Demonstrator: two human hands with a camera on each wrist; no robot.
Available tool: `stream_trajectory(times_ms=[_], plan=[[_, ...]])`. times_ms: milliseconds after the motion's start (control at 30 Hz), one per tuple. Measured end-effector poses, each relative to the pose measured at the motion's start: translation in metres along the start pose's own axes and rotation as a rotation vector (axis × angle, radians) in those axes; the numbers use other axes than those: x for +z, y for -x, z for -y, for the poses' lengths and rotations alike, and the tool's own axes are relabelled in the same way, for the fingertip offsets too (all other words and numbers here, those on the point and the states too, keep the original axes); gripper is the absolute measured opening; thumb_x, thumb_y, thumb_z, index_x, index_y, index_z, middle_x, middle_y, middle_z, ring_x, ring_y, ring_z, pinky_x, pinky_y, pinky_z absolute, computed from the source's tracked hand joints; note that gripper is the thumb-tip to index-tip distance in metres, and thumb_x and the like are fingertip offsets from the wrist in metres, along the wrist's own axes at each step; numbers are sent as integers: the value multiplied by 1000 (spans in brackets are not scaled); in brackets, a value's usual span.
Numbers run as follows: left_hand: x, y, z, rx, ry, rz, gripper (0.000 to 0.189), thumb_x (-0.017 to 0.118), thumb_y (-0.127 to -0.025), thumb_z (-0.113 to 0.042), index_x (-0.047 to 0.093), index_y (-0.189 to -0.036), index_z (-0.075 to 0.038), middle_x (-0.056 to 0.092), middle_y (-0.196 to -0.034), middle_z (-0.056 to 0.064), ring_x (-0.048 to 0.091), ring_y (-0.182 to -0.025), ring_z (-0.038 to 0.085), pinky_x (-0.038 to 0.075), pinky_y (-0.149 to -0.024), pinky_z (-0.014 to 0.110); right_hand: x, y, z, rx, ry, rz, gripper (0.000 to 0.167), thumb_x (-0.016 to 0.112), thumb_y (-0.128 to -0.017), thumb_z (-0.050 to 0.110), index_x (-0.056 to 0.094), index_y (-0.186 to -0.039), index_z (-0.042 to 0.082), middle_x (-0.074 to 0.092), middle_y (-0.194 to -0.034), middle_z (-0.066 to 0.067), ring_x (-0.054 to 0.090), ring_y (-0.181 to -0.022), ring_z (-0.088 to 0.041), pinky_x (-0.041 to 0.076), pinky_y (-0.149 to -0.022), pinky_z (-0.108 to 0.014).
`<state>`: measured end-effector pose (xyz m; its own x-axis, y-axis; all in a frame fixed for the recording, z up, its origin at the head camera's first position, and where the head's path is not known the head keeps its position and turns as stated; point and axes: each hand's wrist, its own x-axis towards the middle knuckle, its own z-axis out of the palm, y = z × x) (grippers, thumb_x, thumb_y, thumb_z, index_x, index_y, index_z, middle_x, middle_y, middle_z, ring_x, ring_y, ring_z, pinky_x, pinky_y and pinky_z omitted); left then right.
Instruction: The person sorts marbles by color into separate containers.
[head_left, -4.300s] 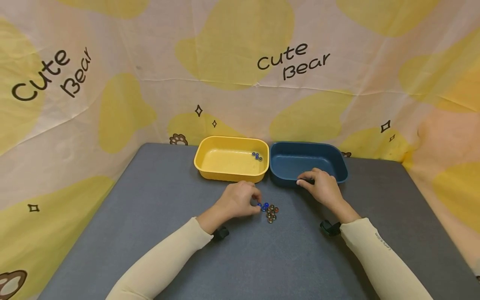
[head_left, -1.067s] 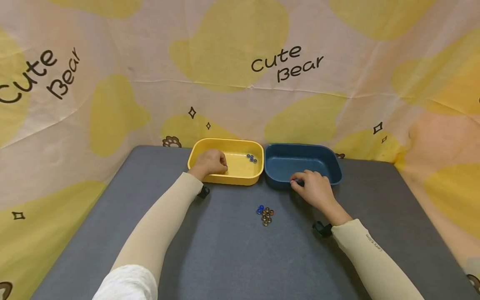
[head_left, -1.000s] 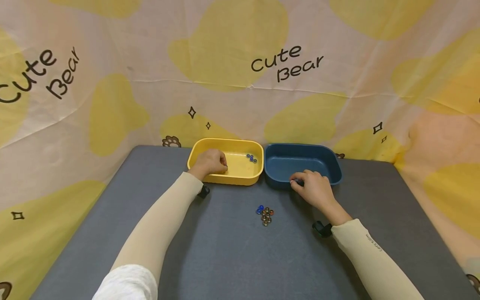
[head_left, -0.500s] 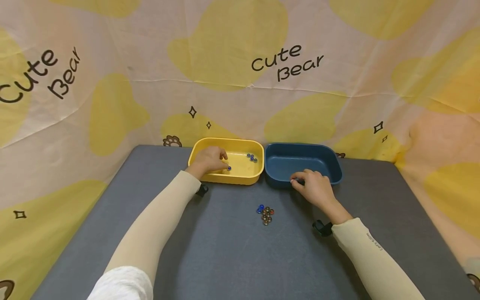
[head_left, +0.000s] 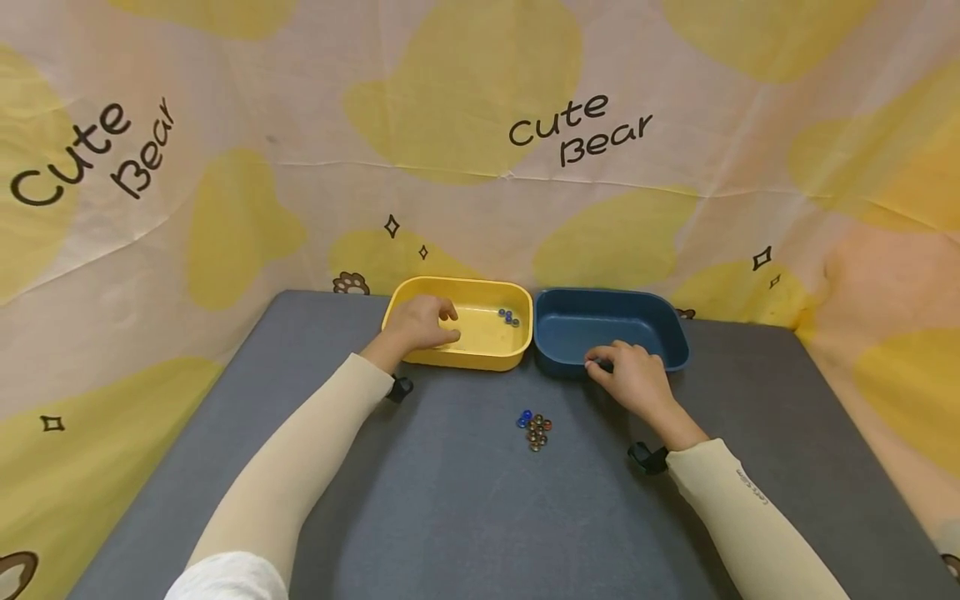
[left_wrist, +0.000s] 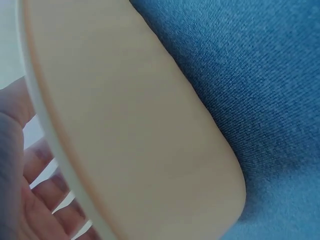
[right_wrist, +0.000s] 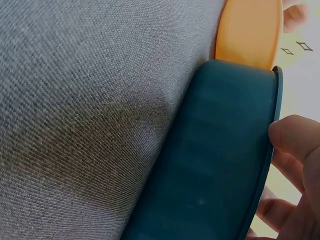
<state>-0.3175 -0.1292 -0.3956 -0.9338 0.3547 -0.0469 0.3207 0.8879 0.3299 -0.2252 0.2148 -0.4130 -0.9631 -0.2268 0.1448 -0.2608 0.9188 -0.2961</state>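
In the head view my left hand (head_left: 422, 322) is over the left part of the yellow bin (head_left: 468, 360), thumb and forefinger spread apart with nothing between them. Several blue marbles (head_left: 508, 317) lie in that bin's right end. The left wrist view shows the bin's outer wall (left_wrist: 135, 125), with curled fingers (left_wrist: 52, 192) beyond the rim. My right hand (head_left: 636, 379) grips the front rim of the dark blue bin (head_left: 551, 358). In the right wrist view the thumb (right_wrist: 292, 134) is at the rim and the other fingers reach behind it.
On the grey table (head_left: 465, 500), in front of the bins, a small cluster of brown glass marbles (head_left: 536, 435) lies with a few blue marbles (head_left: 524, 420) and a reddish marble (head_left: 547, 425). The two bins stand side by side against a patterned cloth backdrop (head_left: 450, 108).
My left hand has gone from the marble cluster to the yellow bin and let go of a blue marble, which no longer shows. Its fingers have spread. The right hand keeps its place.
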Motion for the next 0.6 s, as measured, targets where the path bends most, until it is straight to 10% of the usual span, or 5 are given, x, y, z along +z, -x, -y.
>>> stream_trajectory(times_ms=[600], plan=[[-6, 31, -20, 29, -22, -79, 37, 68, -82, -40, 71, -109, -16, 69, -109, 3, 63, -98, 20, 52, -80, 38, -1, 2, 1, -8, -4, 2, 22, 63, -92, 30, 73, -109, 20, 63, -89, -4, 57, -74, -25, 38, -61, -40]])
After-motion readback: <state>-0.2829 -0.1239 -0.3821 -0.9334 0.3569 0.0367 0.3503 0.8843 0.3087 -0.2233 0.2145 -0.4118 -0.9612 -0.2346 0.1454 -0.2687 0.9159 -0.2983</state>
